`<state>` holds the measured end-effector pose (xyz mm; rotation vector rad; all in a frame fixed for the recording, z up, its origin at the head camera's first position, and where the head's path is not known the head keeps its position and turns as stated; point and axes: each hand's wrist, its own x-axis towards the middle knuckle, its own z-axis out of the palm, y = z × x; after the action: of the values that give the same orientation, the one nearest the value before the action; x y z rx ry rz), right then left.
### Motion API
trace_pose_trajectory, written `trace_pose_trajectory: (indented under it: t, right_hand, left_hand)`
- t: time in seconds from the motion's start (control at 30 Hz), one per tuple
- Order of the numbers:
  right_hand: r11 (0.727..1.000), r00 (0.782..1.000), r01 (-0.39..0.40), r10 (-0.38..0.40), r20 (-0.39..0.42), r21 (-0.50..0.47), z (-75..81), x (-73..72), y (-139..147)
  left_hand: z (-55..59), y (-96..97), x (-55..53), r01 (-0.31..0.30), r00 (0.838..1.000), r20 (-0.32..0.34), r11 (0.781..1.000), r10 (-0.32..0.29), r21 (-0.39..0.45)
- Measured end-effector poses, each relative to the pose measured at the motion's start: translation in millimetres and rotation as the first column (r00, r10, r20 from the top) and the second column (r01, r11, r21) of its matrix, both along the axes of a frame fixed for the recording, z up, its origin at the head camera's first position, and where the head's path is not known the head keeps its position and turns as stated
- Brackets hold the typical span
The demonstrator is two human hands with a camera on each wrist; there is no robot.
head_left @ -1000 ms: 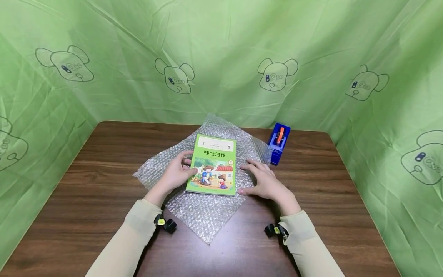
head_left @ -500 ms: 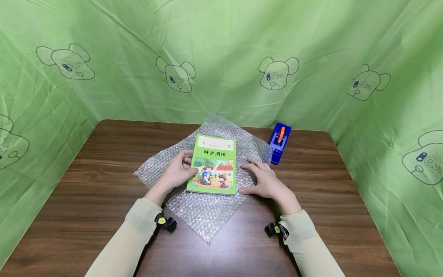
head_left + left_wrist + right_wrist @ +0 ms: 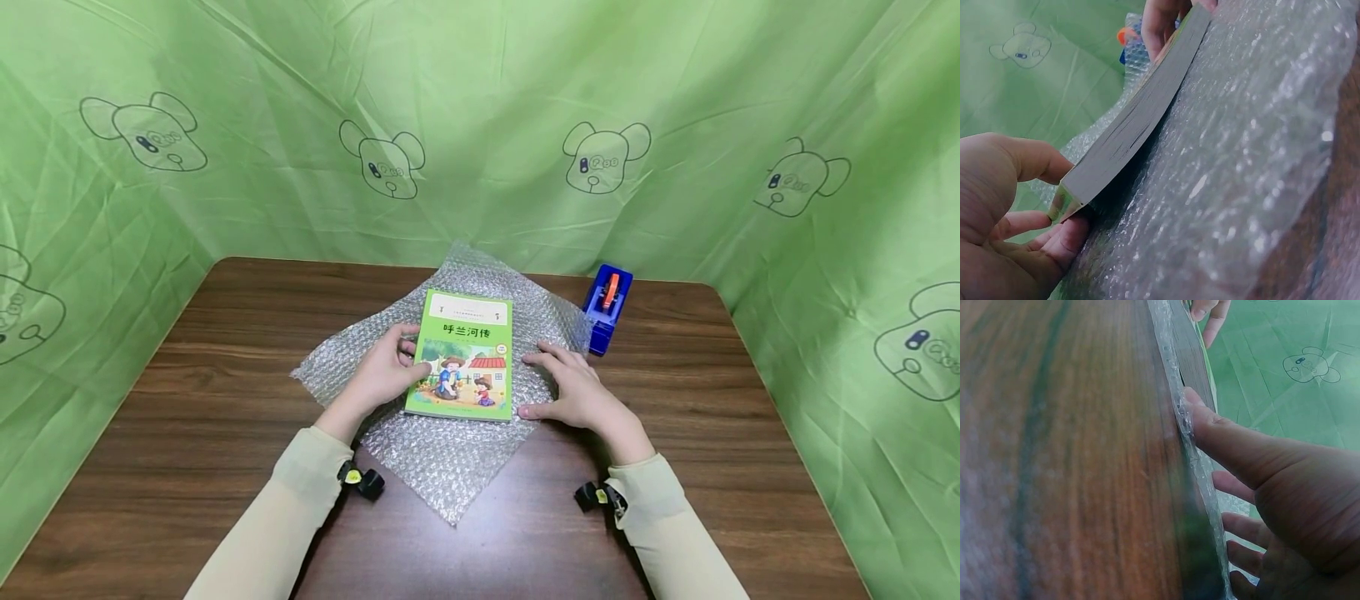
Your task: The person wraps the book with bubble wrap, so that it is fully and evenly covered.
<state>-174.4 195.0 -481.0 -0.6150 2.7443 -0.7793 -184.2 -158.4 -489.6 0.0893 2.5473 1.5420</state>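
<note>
A green picture-covered book (image 3: 467,333) lies face up on a sheet of bubble wrap (image 3: 450,471). My left hand (image 3: 382,371) pinches its left edge, thumb on the cover and fingers beneath. In the left wrist view, the book's page edge (image 3: 1138,122) faces the camera, and the side in my left hand (image 3: 997,212) is lifted off the bubble wrap (image 3: 1254,144). Beside the book's right edge, my right hand (image 3: 581,392) rests on the wrap with fingers spread. The right wrist view has the thumb of my right hand (image 3: 1300,500) close to the book; contact is hard to tell.
A blue tape dispenser (image 3: 606,310) with an orange roll stands at the back right, touching or very near the wrap's right corner. Brown wood-grain tabletop (image 3: 225,400) surrounds the wrap. Green cloth (image 3: 480,75) with bear-head outlines hangs behind and at both sides.
The view shifts very slightly. Both hands, the book and the bubble wrap keep their places relative to each other.
</note>
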Motion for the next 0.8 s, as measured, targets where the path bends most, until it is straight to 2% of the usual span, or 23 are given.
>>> trace_pose_trajectory:
  t: [0.33,0.67,0.8]
  right_hand:
    - [1.000,1.000,0.006,-0.006,0.011,0.003,-0.6,-0.6,0.3]
    - [1.000,1.000,0.008,-0.008,0.013,0.000,0.2,-0.4,-0.5]
    - [1.000,1.000,0.009,-0.009,0.011,0.001,-0.3,-0.2,-0.2]
  left_hand:
    - [5.9,-6.6,0.6,0.017,1.000,-0.012,0.996,-0.018,-0.088]
    - [4.0,-9.3,-0.4,0.031,0.999,0.010,0.999,-0.031,-0.027]
    - [3.4,-9.4,-1.0,0.032,0.999,0.011,0.999,-0.031,-0.028]
